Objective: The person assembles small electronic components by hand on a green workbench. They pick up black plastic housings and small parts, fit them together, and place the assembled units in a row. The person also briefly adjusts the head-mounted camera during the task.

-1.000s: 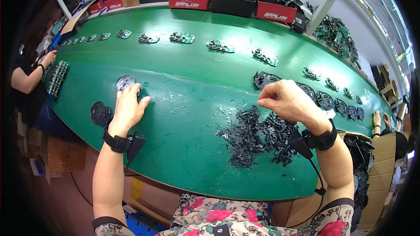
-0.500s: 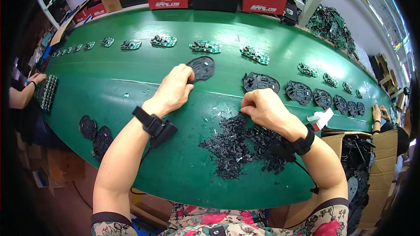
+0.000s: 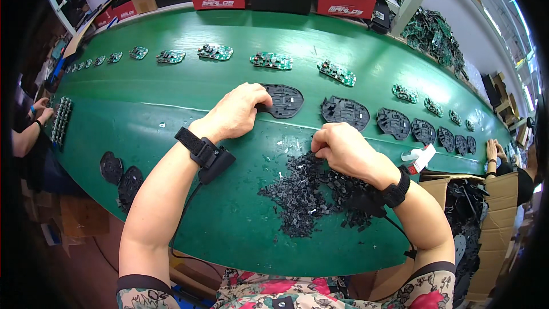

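Note:
Between its thumb and fingers, my left hand (image 3: 237,111) grips the left end of a black plastic mouse shell (image 3: 287,102), which lies level with its ribbed inside up. My right hand (image 3: 347,150) is closed in a pinch at the upper edge of a pile of small black plastic parts (image 3: 300,197); whatever sits between those fingertips is hidden or too small to name. Just beyond the right hand lies another ribbed black shell (image 3: 345,113), first in a row of similar shells (image 3: 393,123) running off to the right.
Green circuit boards (image 3: 271,60) form a line across the green table (image 3: 189,88). Two dark shells (image 3: 130,186) lie at the left. A white-and-red tube (image 3: 422,158) sits right of the pile, beside a carton of black parts (image 3: 497,217). Co-workers' hands (image 3: 43,113) show at both sides.
My left hand has carried its shell to the right and slightly nearer, turning it so its length runs sideways, close to the row. My right hand has shifted slightly left and nearer, still pinched.

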Tool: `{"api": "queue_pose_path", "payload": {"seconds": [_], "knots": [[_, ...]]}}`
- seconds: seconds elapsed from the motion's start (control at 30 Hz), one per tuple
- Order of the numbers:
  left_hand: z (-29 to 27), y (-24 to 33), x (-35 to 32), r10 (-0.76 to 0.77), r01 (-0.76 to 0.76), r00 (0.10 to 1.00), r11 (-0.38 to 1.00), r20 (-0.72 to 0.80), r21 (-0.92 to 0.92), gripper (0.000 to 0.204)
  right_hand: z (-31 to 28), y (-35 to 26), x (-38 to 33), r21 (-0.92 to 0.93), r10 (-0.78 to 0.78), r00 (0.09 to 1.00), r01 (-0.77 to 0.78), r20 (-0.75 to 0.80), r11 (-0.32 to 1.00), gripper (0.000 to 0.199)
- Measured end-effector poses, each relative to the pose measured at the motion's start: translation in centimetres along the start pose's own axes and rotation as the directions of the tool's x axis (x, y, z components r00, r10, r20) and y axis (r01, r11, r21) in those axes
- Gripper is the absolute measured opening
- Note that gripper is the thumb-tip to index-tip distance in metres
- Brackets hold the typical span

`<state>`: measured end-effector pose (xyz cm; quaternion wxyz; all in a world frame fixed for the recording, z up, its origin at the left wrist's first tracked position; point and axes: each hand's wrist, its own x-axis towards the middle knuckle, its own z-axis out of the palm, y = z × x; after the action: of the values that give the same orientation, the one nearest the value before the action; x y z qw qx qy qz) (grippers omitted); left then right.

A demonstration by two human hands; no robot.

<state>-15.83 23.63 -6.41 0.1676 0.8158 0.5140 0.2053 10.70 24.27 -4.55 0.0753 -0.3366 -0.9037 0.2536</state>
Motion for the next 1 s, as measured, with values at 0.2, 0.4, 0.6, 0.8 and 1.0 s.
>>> {"api": "queue_pose_path", "payload": {"seconds": [0.2,0.4,0.6,0.8,1.0], "knots": [[-0.1,0.7,-0.9,0.108,-0.102,0.989,0.992,-0.100,0.069,0.028,-0.5,-0.1,0.3,0.079,0.043,0.996,-0.049,0.078,0.996,0.005],[-0.7,2.6,-1.6,0.093,-0.109,0.982,0.990,-0.167,-0.092,0.020,-0.6,-0.3,0.3,0.019,0.124,0.980,-0.129,0.156,0.992,0.008],[0.5,3.9,-2.8,0.069,-0.099,0.982,0.981,-0.175,-0.170,0.017,0.4,-0.1,0.1,-0.122,-0.029,0.996,0.040,0.088,0.992,0.006],[1.0,5.5,-3.3,0.064,-0.107,0.979,0.969,-0.192,-0.222,0.015,-0.3,-0.9,-0.5,-0.022,-0.049,0.998,0.049,0.030,0.999,0.006],[1.3,6.5,-3.2,-0.016,-0.041,0.984,0.950,-0.178,-0.310,0.017,-1.9,-2.6,-0.9,0.135,0.090,0.993,-0.099,0.070,0.986,0.007]]}}
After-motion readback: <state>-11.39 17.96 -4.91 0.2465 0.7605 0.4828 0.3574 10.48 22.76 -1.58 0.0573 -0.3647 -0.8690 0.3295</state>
